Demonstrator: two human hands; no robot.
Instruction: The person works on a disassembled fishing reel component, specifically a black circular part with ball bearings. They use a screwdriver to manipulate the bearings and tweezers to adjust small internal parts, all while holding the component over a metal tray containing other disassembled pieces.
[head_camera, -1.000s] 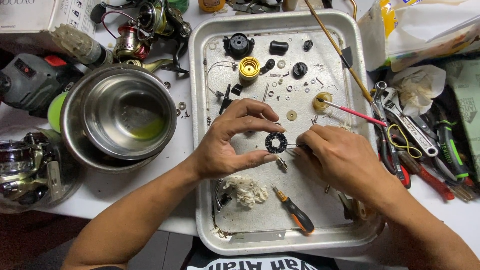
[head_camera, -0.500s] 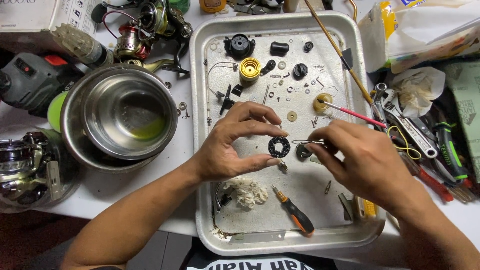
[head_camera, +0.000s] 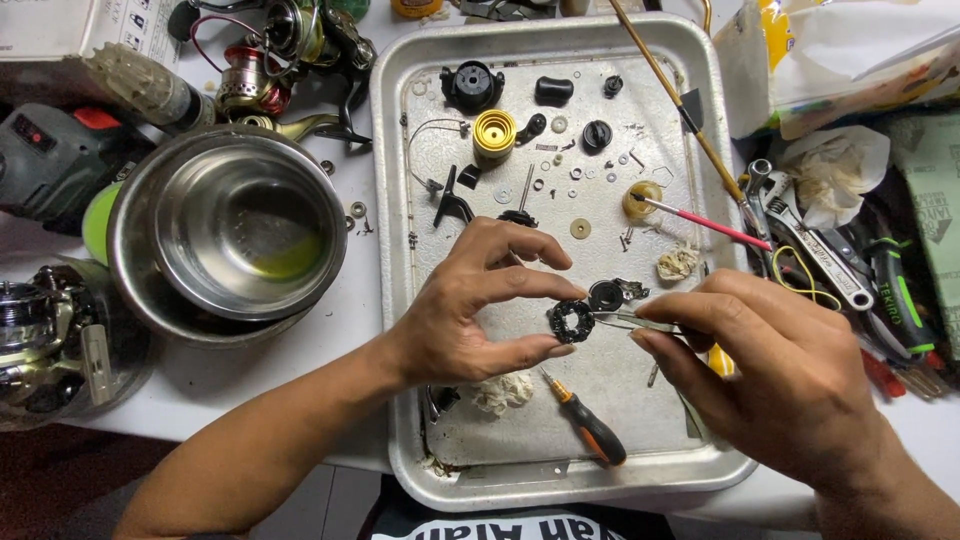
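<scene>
- The left hand (head_camera: 470, 320) pinches a small black ring part (head_camera: 571, 320) over the middle of the metal tray (head_camera: 400, 300).
- The right hand (head_camera: 780, 370) grips thin tweezers (head_camera: 640, 322) touching it at 3 o'clock.
- The tray holds tiny parts, a gold spool (head_camera: 494, 133) at 12 and a small screwdriver (head_camera: 588, 425) at 6.
- The steel bowl (head_camera: 240, 235) at 9 holds yellow liquid.
- A white box (head_camera: 60, 25) sits at 10.

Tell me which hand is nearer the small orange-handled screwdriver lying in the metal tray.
Left. The left hand sits just above-left of the orange-handled screwdriver; the right hand is further off to its right.
</scene>
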